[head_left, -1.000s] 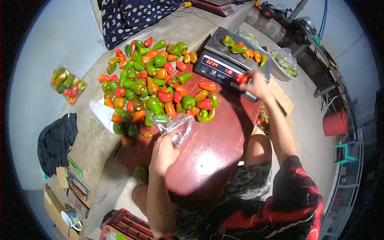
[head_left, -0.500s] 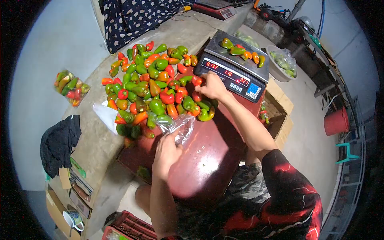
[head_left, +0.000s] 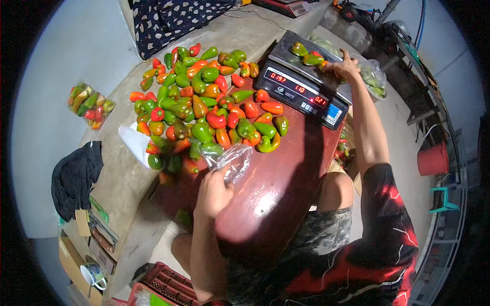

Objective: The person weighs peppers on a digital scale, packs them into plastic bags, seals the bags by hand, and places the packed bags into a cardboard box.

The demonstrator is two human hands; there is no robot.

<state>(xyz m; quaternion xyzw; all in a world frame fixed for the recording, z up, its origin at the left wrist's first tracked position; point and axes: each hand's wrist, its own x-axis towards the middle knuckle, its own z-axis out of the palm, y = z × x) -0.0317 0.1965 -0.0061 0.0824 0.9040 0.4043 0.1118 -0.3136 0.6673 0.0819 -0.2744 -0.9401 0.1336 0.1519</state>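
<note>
My left hand point(head_left: 213, 195) is closed on the gathered edge of a clear plastic bag point(head_left: 238, 162), low over the red table. My right hand point(head_left: 346, 69) is over the metal plate of a digital scale point(head_left: 298, 84), fingers apart, covering some of the peppers there. A green pepper point(head_left: 299, 49) and a green-red pepper point(head_left: 312, 59) still show on the plate. The scale's red digits appear to read 0.192, 1.10 and 0.21. A broad heap of red, orange and green peppers point(head_left: 199, 109) spreads left of the scale, beyond the bag.
A filled bag of peppers point(head_left: 91, 106) sits at far left, above a dark cloth point(head_left: 76, 178). Right of the scale is a bag of green produce point(head_left: 373, 76) in a basin. A red bucket point(head_left: 433, 158) and a red crate point(head_left: 166, 285) stand on the floor.
My right hand has left the peppers at the heap's right edge and moved up and right onto the scale's plate. My left hand keeps the bag nearly where it was.
</note>
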